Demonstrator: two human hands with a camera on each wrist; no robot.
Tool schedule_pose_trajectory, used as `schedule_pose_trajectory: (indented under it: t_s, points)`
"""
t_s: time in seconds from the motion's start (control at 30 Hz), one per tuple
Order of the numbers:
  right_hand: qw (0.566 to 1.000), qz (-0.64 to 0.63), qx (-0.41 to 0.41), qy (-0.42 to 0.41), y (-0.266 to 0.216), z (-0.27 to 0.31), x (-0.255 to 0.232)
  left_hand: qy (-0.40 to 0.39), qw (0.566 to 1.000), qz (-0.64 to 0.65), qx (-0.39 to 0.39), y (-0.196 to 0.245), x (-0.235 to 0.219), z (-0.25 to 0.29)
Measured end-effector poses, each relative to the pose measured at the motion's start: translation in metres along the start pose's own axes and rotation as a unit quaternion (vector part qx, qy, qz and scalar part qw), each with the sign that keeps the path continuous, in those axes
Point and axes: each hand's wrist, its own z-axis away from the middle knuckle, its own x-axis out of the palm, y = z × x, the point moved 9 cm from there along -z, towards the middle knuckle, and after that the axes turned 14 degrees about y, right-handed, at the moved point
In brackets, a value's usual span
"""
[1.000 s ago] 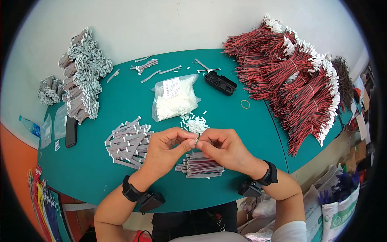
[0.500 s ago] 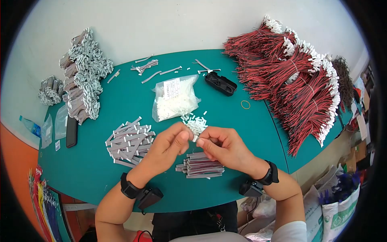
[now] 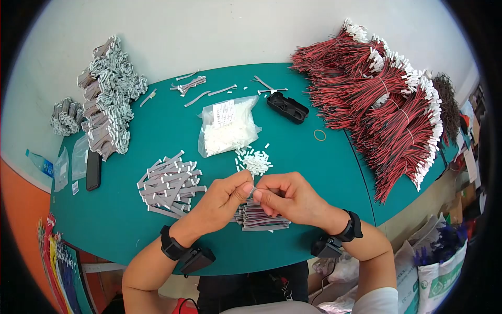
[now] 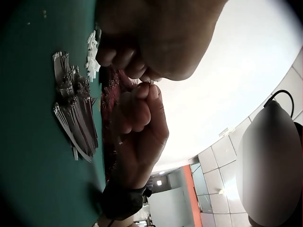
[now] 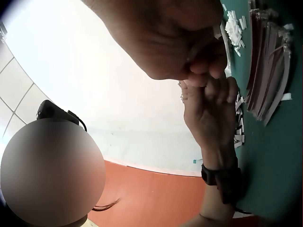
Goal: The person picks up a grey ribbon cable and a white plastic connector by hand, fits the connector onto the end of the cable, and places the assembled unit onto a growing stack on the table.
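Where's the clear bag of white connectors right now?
In the head view the clear bag of white connectors lies mid-table on the green table, just beyond the loose white connectors and left of the black tray.

The head camera looks down from above on the green table point(image 3: 324, 172), hands at six o'clock. Each wrist camera looks up close from beneath its hand; all share the meeting fingertips.
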Motion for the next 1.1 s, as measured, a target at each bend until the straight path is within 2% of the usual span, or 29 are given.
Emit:
schedule_pose_trajectory:
  t_s: [0.23, 0.33, 0.43, 0.53, 0.73, 0.93, 1.03, 1.1]
  points:
    - [1.000, 0.009, 0.005, 0.029, -0.007, 0.002, -0.001, 0.056, 0.998, -0.027, 0.021, 0.004, 0.001, 0.002]
    - [1.000, -0.003, -0.003, 0.019, 0.001, -0.003, 0.000, 0.041, 0.999, -0.011, 0.005, -0.002, 0.000, 0.000]
    - [1.000, -0.005, -0.004, -0.010, -0.001, -0.006, 0.000, -0.009, 0.995, 0.088, -0.054, -0.006, -0.001, -0.003]
    - [1.000, -0.004, 0.021, -0.011, 0.003, -0.007, -0.002, -0.003, 0.996, 0.076, -0.049, -0.004, -0.004, -0.005]
    - [0.996, 0.086, -0.004, -0.025, 0.003, -0.007, 0.000, 0.002, 1.000, 0.009, -0.008, -0.006, -0.003, -0.004]
    - [0.998, 0.044, 0.013, -0.038, -0.002, -0.007, -0.001, 0.045, 0.998, -0.049, 0.005, 0.008, -0.013, -0.004]
    - [0.999, -0.001, 0.007, 0.039, -0.002, -0.011, -0.021, 0.139, 0.990, -0.030, -0.002, 0.006, -0.046, -0.008]
    - [0.986, 0.047, -0.093, 0.127, -0.015, -0.019, -0.042, 0.159, 0.986, -0.038, -0.015, 0.014, -0.072, -0.008]
